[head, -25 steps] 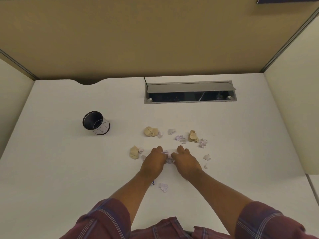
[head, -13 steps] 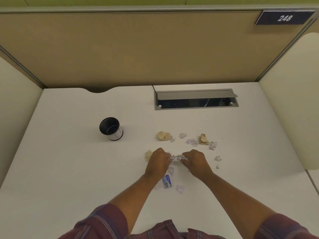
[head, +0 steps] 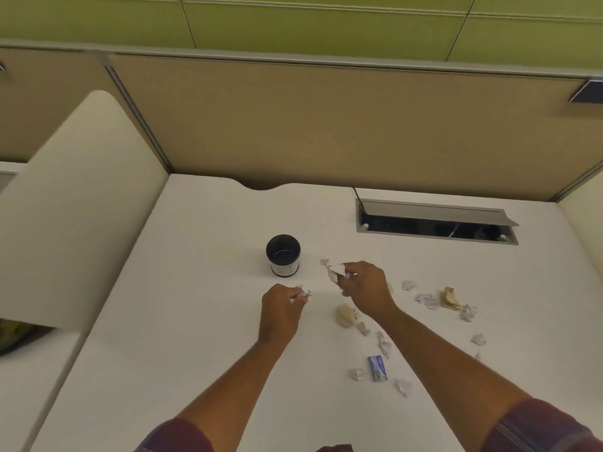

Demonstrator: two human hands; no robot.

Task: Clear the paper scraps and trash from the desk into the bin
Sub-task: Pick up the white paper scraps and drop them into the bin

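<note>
Mid-desk, both hands carrying scraps toward the bin [head: 283, 256]

Left hand [head: 281, 308] pinches a white wad [head: 304, 294], right hand [head: 364, 283] is closed on crumpled paper [head: 334, 271], both beside the bin, probably for dropping. More scraps [head: 430, 301] litter the desk [head: 202, 337] toward its right edge.

A white laminate counter [head: 195, 337] fills the cubicle, with a curved notch at its back edge. A tan fabric partition panel [head: 326, 125] rises behind it, cream rounded side dividers [head: 81, 190] flank it, and a green panelled wall [head: 293, 21] stands above. A grey metal cable hatch [head: 434, 213] is set into the counter, its lid raised.
</note>
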